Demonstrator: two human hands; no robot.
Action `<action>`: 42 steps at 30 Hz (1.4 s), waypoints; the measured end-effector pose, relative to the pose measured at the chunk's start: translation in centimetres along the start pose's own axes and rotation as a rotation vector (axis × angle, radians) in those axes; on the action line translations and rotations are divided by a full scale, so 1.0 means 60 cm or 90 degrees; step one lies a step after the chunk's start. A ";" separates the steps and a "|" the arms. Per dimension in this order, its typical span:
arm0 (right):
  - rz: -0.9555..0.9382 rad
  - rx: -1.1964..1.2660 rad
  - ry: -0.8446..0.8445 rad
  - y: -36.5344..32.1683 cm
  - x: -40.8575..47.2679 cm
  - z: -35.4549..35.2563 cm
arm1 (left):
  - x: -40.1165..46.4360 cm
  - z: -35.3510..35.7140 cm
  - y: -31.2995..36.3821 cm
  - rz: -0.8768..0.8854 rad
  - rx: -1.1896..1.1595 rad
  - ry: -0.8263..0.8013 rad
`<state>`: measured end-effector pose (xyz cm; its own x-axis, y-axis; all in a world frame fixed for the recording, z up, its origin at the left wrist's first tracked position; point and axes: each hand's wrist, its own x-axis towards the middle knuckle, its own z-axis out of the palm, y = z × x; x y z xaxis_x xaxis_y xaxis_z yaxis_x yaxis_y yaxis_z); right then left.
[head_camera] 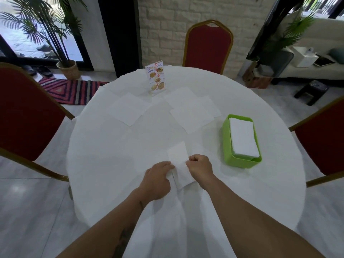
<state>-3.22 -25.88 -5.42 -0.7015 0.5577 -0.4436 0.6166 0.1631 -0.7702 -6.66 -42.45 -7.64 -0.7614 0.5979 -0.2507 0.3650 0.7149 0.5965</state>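
Observation:
A white paper napkin (179, 161) lies folded into a narrow strip on the round white table (104, 164), near the front edge. My left hand (157, 180) pinches the napkin's left edge with curled fingers. My right hand (200, 167) pinches its right edge between thumb and curled fingers. The napkin's near end is partly hidden between my hands.
A green tray (226, 146) with a stack of white napkins stands to the right. Two unfolded napkins (128, 108) (193, 110) lie further back, beside an upright menu card (156, 79). Red chairs (208, 43) (26, 112) (323, 138) surround the table.

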 end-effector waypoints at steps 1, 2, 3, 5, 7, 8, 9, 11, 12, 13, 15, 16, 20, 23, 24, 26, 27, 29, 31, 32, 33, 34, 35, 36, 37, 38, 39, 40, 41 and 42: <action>-0.023 -0.013 0.004 -0.004 -0.001 -0.007 | 0.006 -0.003 0.008 -0.008 -0.038 0.021; -0.045 -0.024 0.008 -0.010 -0.002 -0.015 | 0.012 -0.007 0.019 -0.013 -0.076 0.043; -0.067 -0.032 0.015 -0.016 -0.002 -0.025 | 0.019 -0.011 0.032 -0.021 -0.115 0.067; -0.113 -0.026 0.030 -0.033 -0.001 -0.052 | 0.035 -0.022 0.066 -0.041 -0.194 0.111; -0.147 0.009 0.046 -0.049 0.004 -0.087 | 0.056 -0.031 0.101 -0.038 -0.244 0.145; -0.158 0.023 0.059 -0.057 0.007 -0.109 | 0.068 -0.034 0.119 -0.029 -0.261 0.158; -0.165 0.033 0.075 -0.063 0.014 -0.133 | 0.080 -0.036 0.137 -0.023 -0.285 0.165; -0.174 0.058 0.104 -0.070 0.030 -0.185 | 0.101 -0.039 0.177 -0.020 -0.335 0.164; -0.175 0.071 0.118 -0.071 0.039 -0.210 | 0.109 -0.039 0.196 -0.018 -0.350 0.159; -0.169 0.078 0.133 -0.069 0.049 -0.233 | 0.117 -0.037 0.214 -0.013 -0.355 0.151; -0.136 0.064 0.166 -0.059 0.067 -0.276 | 0.130 -0.027 0.245 -0.002 -0.343 0.129; -0.111 0.048 0.181 -0.050 0.075 -0.295 | 0.136 -0.019 0.257 0.002 -0.332 0.117; -0.014 0.027 0.180 -0.007 0.108 -0.343 | 0.149 0.023 0.294 -0.005 -0.274 0.075; 0.002 0.025 0.160 0.011 0.128 -0.356 | 0.155 0.051 0.313 -0.013 -0.233 0.048; 0.002 0.026 0.157 0.013 0.131 -0.360 | 0.158 0.058 0.319 -0.012 -0.221 0.044; 0.001 0.039 0.144 0.016 0.138 -0.367 | 0.165 0.069 0.330 -0.011 -0.197 0.046; 0.000 0.049 0.138 0.017 0.142 -0.370 | 0.169 0.074 0.335 -0.011 -0.190 0.049; -0.002 0.067 0.130 0.019 0.146 -0.379 | 0.175 0.081 0.348 -0.013 -0.188 0.060; -0.007 0.067 0.129 0.018 0.146 -0.384 | 0.180 0.086 0.352 -0.012 -0.176 0.070; -0.003 0.067 0.127 0.018 0.145 -0.388 | 0.182 0.089 0.356 -0.012 -0.165 0.073; -0.003 0.069 0.124 0.018 0.145 -0.391 | 0.183 0.092 0.359 -0.012 -0.154 0.073; -0.002 0.068 0.119 0.018 0.145 -0.393 | 0.184 0.095 0.362 -0.010 -0.141 0.072; -0.008 0.056 0.114 0.018 0.144 -0.395 | 0.185 0.099 0.364 -0.006 -0.128 0.071; -0.016 0.028 0.108 0.017 0.143 -0.397 | 0.186 0.102 0.366 -0.004 -0.115 0.071; -0.025 -0.017 0.106 0.015 0.141 -0.399 | 0.187 0.104 0.369 -0.008 -0.105 0.071; -0.038 -0.075 0.111 0.014 0.139 -0.400 | 0.188 0.106 0.372 -0.016 -0.095 0.071; -0.062 -0.145 0.119 0.015 0.139 -0.401 | 0.188 0.107 0.374 -0.022 -0.083 0.072; -0.099 -0.216 0.126 0.016 0.139 -0.401 | 0.189 0.109 0.376 -0.024 -0.065 0.075; -0.148 -0.279 0.130 0.018 0.138 -0.399 | 0.190 0.110 0.377 -0.022 -0.040 0.076; -0.203 -0.335 0.125 0.017 0.137 -0.396 | 0.191 0.111 0.377 -0.018 -0.006 0.073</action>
<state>0.12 -1.80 1.05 -0.8318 0.5460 -0.0994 0.5161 0.6951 -0.5004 -3.58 -16.99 -2.09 -0.8273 0.5325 -0.1790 0.3385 0.7269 0.5976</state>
